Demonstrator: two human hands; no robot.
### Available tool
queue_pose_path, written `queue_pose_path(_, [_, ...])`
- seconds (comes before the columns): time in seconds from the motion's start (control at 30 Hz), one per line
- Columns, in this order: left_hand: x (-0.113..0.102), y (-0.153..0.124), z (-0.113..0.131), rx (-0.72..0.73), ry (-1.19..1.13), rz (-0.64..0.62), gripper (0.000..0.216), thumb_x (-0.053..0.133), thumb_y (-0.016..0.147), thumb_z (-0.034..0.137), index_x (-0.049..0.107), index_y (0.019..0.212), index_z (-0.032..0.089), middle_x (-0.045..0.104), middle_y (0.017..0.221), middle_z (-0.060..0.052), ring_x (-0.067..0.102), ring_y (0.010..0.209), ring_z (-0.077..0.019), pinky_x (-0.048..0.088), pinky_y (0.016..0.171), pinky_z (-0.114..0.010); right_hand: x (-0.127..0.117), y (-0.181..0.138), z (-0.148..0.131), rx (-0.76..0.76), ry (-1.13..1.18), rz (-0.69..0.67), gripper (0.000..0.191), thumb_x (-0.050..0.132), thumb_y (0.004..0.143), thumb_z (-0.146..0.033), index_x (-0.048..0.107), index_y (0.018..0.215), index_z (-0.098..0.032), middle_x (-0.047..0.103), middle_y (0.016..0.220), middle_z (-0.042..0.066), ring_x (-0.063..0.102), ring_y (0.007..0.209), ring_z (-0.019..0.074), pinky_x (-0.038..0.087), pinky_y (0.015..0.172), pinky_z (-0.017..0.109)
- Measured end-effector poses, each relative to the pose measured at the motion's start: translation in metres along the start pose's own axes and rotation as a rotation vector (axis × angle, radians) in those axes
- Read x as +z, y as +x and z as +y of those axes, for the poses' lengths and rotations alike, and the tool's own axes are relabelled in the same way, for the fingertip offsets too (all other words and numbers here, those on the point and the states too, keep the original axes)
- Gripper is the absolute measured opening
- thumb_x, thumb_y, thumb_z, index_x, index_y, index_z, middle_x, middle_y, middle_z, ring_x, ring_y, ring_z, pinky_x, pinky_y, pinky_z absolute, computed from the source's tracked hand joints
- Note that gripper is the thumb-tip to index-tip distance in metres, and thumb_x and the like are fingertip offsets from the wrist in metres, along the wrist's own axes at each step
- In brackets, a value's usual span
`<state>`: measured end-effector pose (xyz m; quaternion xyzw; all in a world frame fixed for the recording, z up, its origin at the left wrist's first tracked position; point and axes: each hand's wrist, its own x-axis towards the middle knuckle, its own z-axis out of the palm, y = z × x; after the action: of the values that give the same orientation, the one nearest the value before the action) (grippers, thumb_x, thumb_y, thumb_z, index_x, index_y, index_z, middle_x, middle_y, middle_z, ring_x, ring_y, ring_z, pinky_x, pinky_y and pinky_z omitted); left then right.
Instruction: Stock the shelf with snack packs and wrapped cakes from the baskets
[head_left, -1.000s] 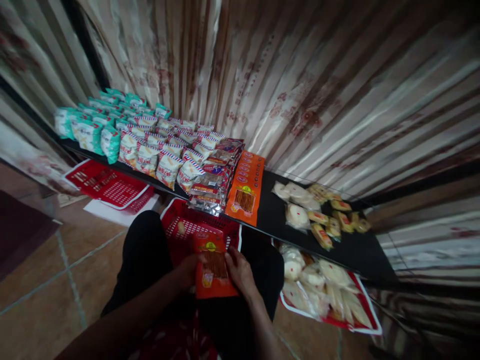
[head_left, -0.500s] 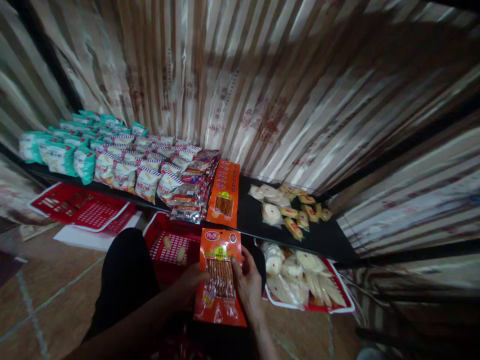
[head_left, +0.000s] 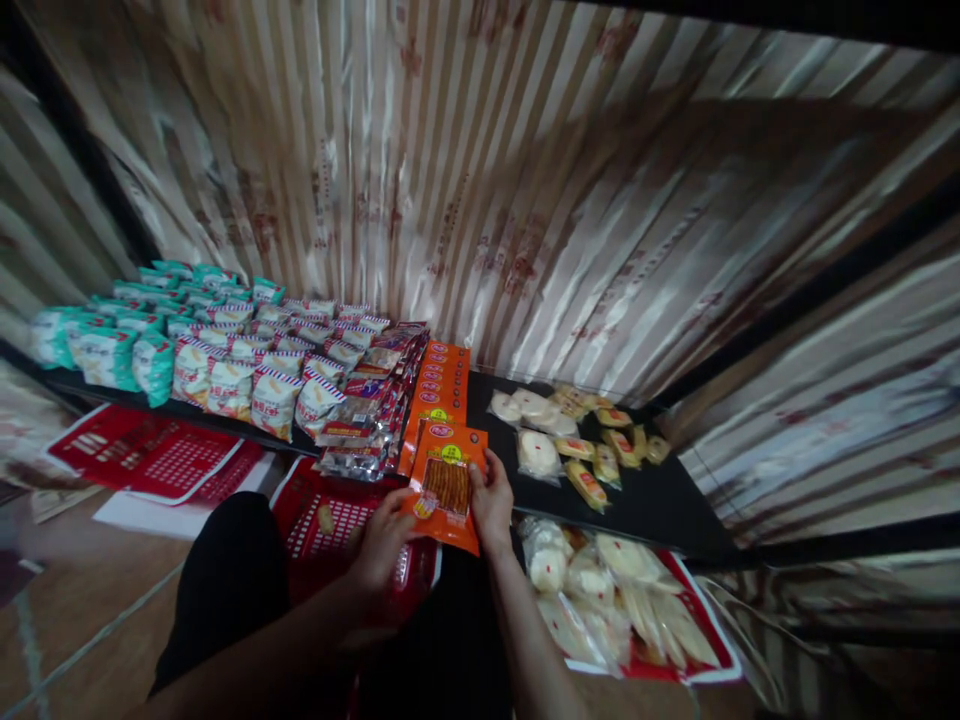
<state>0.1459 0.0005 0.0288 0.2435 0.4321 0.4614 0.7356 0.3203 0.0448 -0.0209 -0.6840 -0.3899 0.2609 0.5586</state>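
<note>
Left hand [head_left: 386,535] and right hand [head_left: 491,500] are both closed on one orange pack [head_left: 450,485], with one hand on each side of it. The right thumb lies on its front. The pack is tilted, just in front of the shelf [head_left: 652,510], and its top covers part of the orange packs [head_left: 444,375] lying there. I can't tell if they touch.

Behind it all hangs a big striped curtain [head_left: 360,190]. The long black shelf runs in front of that, over a brown tile floor [head_left: 97,610]. Three red baskets are low down. The right basket [head_left: 718,618] is full of white rounds in clear bags. The middle basket [head_left: 304,520] is near the left hand, next to a dark knee [head_left: 232,560]. The left basket [head_left: 150,450] is by a white sheet [head_left: 142,512].

On the shelf, from the left, come green bags [head_left: 101,355], striped bags [head_left: 274,405], shiny packs [head_left: 360,420], the orange packs, white rounds [head_left: 538,455] and little yellow cakes [head_left: 585,485]. One small pale lump [head_left: 325,520] sits in the middle basket.
</note>
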Motion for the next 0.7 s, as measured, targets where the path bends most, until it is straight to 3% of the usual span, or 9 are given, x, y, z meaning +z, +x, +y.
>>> queue_pose_path(0.23, [0.000,0.013,-0.006,0.036,0.036,0.118,0.047,0.068,0.061,0.027,0.056,0.105,0.015,0.069,0.077,-0.003,0.065,0.080,-0.0201,0.047,0.077,-0.030,0.024,0.039,0.000,-0.054,-0.171,-0.041,0.051,0.050,0.076,-0.038,0.055,0.118,-0.011,0.065,0.110,0.014,0.062,0.095,0.0224,0.046,0.088,0.035])
queue_pose_path(0.37, [0.002,0.017,-0.007,0.046,-0.028,0.147,0.053,0.067,0.061,0.027,0.054,0.110,0.014,0.068,0.072,-0.002,0.064,0.088,-0.0216,0.046,0.080,-0.031,0.032,0.045,-0.006,-0.117,-0.311,-0.062,0.047,0.047,0.079,-0.033,0.055,0.118,-0.009,0.063,0.115,0.015,0.059,0.103,0.0225,0.043,0.093,0.034])
queue_pose_path(0.7, [0.010,0.028,-0.007,0.020,-0.115,0.100,0.061,0.065,0.058,0.020,0.054,0.117,0.013,0.070,0.079,-0.003,0.065,0.085,-0.0211,0.045,0.084,-0.032,0.040,0.045,-0.025,-0.080,-0.727,-0.128,0.042,0.044,0.084,-0.023,0.052,0.124,-0.011,0.059,0.110,0.015,0.060,0.094,0.0205,0.044,0.083,0.027])
